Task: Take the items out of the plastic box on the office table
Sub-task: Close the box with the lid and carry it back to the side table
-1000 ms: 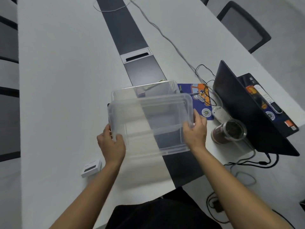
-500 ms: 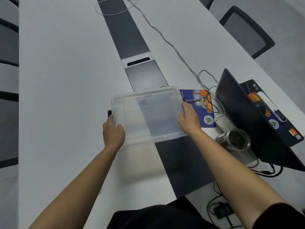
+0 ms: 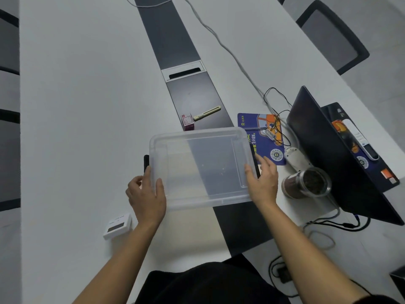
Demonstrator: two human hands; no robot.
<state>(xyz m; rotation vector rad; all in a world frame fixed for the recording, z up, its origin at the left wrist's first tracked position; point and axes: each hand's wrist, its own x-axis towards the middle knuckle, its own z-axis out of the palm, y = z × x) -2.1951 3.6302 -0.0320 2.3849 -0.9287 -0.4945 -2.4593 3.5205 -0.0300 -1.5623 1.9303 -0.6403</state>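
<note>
1. While I look down through the head camera, my left hand (image 3: 147, 197) rests at the plastic box's (image 3: 200, 167) left near corner, thumb laid over the rim and fingers curled loosely, steadying rather than clamping.
2. My right hand (image 3: 263, 179) sits at the right wall, palm against it and fingers spread open, gripping nothing.
3. I judge both hands flank the box to set it square on the office table (image 3: 87, 106), straddling the dark centre strip (image 3: 175, 51).
4. The box is clear, upright, lidless, and looks empty; the table shows through its floor.
5. A pink carton (image 3: 187, 122) and a pale pen-like tool (image 3: 207, 113) lie just beyond its far rim.
</note>
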